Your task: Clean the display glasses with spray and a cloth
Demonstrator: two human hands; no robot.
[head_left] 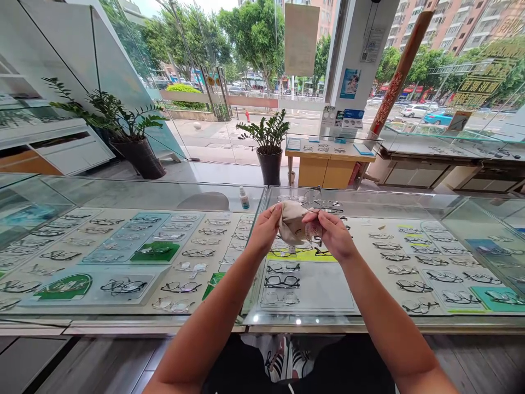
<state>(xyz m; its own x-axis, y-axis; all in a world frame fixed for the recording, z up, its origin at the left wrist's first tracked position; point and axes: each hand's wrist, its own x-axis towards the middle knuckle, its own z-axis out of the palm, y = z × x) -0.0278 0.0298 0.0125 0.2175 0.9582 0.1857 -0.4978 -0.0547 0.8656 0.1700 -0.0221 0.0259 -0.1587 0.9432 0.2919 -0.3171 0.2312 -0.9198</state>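
Thin-rimmed eyeglasses [312,196] are pinched in R hand [337,236], partly projecting far of the fingertips; beige cloth [291,221], just L, is gripped by L hand [266,225]. Both are held above glass display case [311,329], w/ spray bottle [244,198] far L.

from the wearer's head, looking forward and down: left hand [266,225] and right hand [335,234] near, glass display counter [311,328] below, storefront window [254,102] beyond.

No readable text, even the window lettering [474,83]
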